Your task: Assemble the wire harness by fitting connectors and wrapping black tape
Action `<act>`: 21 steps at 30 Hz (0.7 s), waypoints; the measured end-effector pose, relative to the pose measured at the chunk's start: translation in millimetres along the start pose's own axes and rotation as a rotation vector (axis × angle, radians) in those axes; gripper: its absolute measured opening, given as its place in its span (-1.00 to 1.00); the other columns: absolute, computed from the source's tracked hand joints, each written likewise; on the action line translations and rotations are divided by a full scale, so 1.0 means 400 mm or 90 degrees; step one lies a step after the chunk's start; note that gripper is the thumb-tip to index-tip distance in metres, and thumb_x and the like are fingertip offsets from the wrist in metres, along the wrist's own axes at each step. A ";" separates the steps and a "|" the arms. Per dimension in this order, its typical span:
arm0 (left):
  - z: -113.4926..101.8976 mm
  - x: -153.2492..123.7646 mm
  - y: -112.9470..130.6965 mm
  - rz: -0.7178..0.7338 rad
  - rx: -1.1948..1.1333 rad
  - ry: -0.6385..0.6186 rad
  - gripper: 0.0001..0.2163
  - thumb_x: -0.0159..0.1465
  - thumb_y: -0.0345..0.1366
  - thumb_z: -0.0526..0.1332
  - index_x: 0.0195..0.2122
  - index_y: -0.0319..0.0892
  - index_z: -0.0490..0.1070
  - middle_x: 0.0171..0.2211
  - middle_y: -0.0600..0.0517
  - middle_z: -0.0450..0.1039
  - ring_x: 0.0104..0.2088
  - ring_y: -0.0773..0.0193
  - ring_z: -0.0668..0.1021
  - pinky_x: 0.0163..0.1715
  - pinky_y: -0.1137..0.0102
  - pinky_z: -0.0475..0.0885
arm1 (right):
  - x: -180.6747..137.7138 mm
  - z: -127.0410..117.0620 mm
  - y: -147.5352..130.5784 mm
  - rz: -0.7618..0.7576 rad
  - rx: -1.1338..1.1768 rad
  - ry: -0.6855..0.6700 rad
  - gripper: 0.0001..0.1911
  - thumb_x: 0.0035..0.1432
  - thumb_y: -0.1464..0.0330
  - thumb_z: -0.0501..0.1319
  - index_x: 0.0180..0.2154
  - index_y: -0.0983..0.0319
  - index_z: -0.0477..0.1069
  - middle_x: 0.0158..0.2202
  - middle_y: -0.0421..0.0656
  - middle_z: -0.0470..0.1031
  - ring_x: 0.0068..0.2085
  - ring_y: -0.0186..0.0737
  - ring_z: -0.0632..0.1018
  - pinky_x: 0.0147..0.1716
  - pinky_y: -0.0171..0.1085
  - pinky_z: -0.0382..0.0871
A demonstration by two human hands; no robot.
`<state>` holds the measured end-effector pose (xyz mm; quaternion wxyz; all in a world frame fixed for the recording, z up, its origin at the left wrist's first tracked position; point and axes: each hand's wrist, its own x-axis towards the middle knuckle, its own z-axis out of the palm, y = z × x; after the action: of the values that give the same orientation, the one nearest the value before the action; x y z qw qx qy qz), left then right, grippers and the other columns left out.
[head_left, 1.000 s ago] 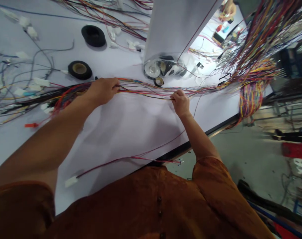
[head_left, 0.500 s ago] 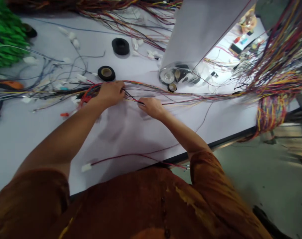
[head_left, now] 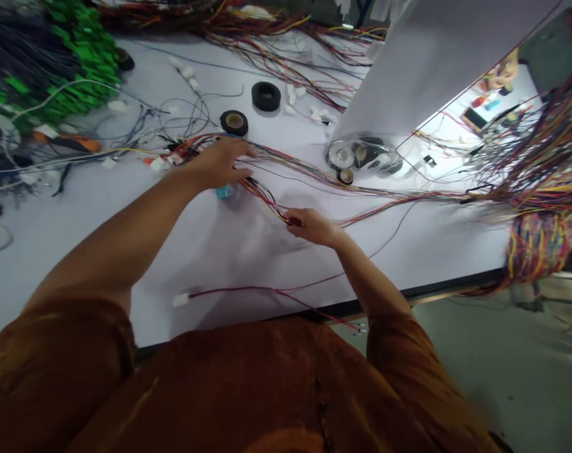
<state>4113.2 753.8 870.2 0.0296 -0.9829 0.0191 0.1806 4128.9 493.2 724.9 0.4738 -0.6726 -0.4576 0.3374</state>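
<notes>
My right hand (head_left: 313, 226) is closed around a bundle of thin coloured wires (head_left: 268, 198), drawn a little towards me from the other strands. My left hand (head_left: 224, 163) is over the left part of the wires, its thumb and fingers apart, and part of the bundle is hidden beneath it. Under its palm side shows a light-blue connector (head_left: 223, 191). A second run of wires (head_left: 295, 162) passes behind both hands towards the right. A roll of black tape (head_left: 234, 123) lies just beyond my left hand.
Another black tape roll (head_left: 265, 96) lies farther back, and a small roll (head_left: 345, 176) sits by a wide, pale slanted column (head_left: 384, 94). Green-ended wires (head_left: 82, 56) and an orange-handled tool (head_left: 71, 142) are at left. A red cable (head_left: 238, 289) lies near the front edge.
My right hand has pulled some wires towards me, away from the other strands. My left hand has opened its fingers over the bundle. The view has shifted left.
</notes>
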 end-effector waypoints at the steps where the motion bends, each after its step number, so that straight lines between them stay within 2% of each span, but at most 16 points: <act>1: 0.008 -0.023 0.019 0.016 0.024 -0.031 -0.61 0.34 -0.17 0.14 0.15 -0.15 0.40 0.17 -0.06 0.45 0.15 0.18 0.43 0.20 0.30 0.27 | 0.020 0.021 -0.013 0.004 -0.048 0.014 -0.90 0.19 0.40 0.18 -0.23 0.25 0.43 -0.35 -0.17 0.49 -0.33 -0.27 0.46 -0.30 -0.30 0.25; 3: 0.019 -0.069 0.036 -0.012 0.100 -0.095 -0.63 0.31 -0.25 0.14 0.13 -0.18 0.41 0.12 -0.08 0.45 0.13 0.12 0.44 0.17 0.23 0.27 | 0.052 0.048 -0.033 0.022 -0.100 0.042 -0.86 0.27 0.36 0.15 -0.16 0.26 0.43 -0.26 -0.10 0.54 -0.26 -0.20 0.49 -0.24 -0.27 0.27; 6: 0.003 -0.128 -0.007 -0.094 0.192 -0.119 -0.64 0.36 -0.36 0.04 0.16 -0.22 0.36 0.15 -0.09 0.38 0.16 0.10 0.38 0.17 0.16 0.23 | 0.061 0.037 -0.035 -0.020 -0.045 0.112 -0.76 0.36 0.33 0.05 -0.11 0.25 0.46 -0.19 -0.07 0.56 -0.21 -0.19 0.52 -0.18 -0.26 0.30; 8: -0.039 -0.154 -0.069 -0.146 0.204 -0.096 -0.64 0.41 -0.41 -0.04 0.19 -0.23 0.31 0.17 -0.08 0.34 0.17 0.13 0.35 0.19 0.13 0.23 | 0.045 0.005 -0.017 -0.050 0.089 0.189 -0.69 0.38 0.28 0.01 -0.07 0.24 0.47 -0.33 -0.15 0.51 -0.34 -0.26 0.46 -0.29 -0.30 0.29; 10: -0.097 -0.167 -0.127 -0.234 0.211 -0.090 -0.64 0.41 -0.43 -0.02 0.19 -0.24 0.32 0.17 -0.08 0.36 0.14 0.13 0.35 0.21 0.05 0.23 | 0.025 -0.022 0.007 -0.040 0.241 0.257 -0.61 0.39 0.20 -0.03 -0.02 0.25 0.46 -0.53 -0.27 0.31 -0.52 -0.34 0.28 -0.46 -0.34 0.18; 12: -0.150 -0.164 -0.153 -0.330 0.197 -0.137 -0.62 0.35 -0.43 0.12 0.19 -0.27 0.36 0.17 -0.10 0.39 0.11 0.09 0.38 0.21 -0.01 0.27 | 0.013 -0.024 0.025 -0.017 0.313 0.259 -0.61 0.37 0.17 0.00 -0.06 0.26 0.46 -0.59 -0.33 0.16 -0.57 -0.38 0.15 -0.53 -0.36 0.07; 13: -0.166 -0.157 -0.151 -0.347 0.174 -0.159 -0.59 0.31 -0.42 0.19 0.20 -0.26 0.37 0.20 -0.10 0.39 0.11 0.08 0.40 0.22 0.03 0.30 | 0.013 -0.013 0.029 -0.010 0.309 0.235 -0.66 0.33 0.20 0.04 -0.11 0.27 0.47 -0.58 -0.32 0.18 -0.57 -0.39 0.16 -0.53 -0.36 0.07; 14: -0.173 -0.146 -0.138 -0.326 0.136 -0.167 -0.55 0.29 -0.40 0.23 0.22 -0.25 0.37 0.22 -0.10 0.38 0.12 0.09 0.42 0.21 0.11 0.32 | 0.017 0.003 0.028 -0.004 0.283 0.204 -0.71 0.29 0.25 0.08 -0.14 0.28 0.47 -0.55 -0.30 0.23 -0.54 -0.39 0.20 -0.50 -0.36 0.10; 15: -0.168 -0.133 -0.119 -0.274 0.096 -0.160 -0.52 0.29 -0.36 0.24 0.26 -0.21 0.34 0.25 -0.05 0.37 0.14 0.13 0.43 0.22 0.22 0.33 | 0.022 0.022 0.023 -0.001 0.248 0.182 -0.75 0.24 0.30 0.11 -0.16 0.28 0.47 -0.50 -0.26 0.31 -0.49 -0.38 0.27 -0.46 -0.36 0.15; 17: -0.127 -0.103 -0.078 -0.095 -0.017 -0.088 -0.54 0.36 -0.38 0.11 0.29 -0.13 0.30 0.27 0.03 0.37 0.15 0.25 0.44 0.21 0.38 0.32 | 0.034 0.056 0.004 -0.018 0.185 0.162 -0.75 0.21 0.37 0.11 -0.14 0.30 0.48 -0.37 -0.17 0.43 -0.36 -0.32 0.38 -0.32 -0.32 0.26; 18: -0.096 -0.090 -0.065 -0.051 -0.036 -0.113 -0.55 0.35 -0.43 0.06 0.26 -0.16 0.34 0.23 0.03 0.41 0.14 0.27 0.46 0.21 0.38 0.32 | 0.035 0.064 -0.007 -0.040 0.170 0.155 -0.74 0.22 0.37 0.11 -0.13 0.30 0.49 -0.33 -0.15 0.46 -0.31 -0.30 0.41 -0.26 -0.30 0.28; 20: -0.034 -0.068 -0.070 -0.082 0.002 -0.136 -0.60 0.36 -0.45 0.06 0.19 -0.22 0.41 0.23 -0.02 0.42 0.17 0.25 0.44 0.24 0.34 0.30 | 0.022 0.056 -0.025 -0.085 0.209 0.123 -0.74 0.26 0.33 0.13 -0.12 0.30 0.51 -0.36 -0.17 0.42 -0.34 -0.32 0.38 -0.29 -0.30 0.27; 21: -0.010 -0.061 -0.089 -0.125 0.029 -0.108 -0.62 0.36 -0.46 0.06 0.17 -0.24 0.43 0.24 -0.01 0.41 0.17 0.26 0.43 0.27 0.32 0.27 | 0.007 0.040 -0.027 -0.093 0.270 0.109 -0.72 0.28 0.29 0.14 -0.09 0.29 0.51 -0.43 -0.22 0.34 -0.41 -0.36 0.32 -0.37 -0.33 0.22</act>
<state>4093.4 789.8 884.5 0.0711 -0.9604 -0.0759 0.2586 4112.3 502.5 730.1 0.6647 -0.5495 -0.3819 0.3323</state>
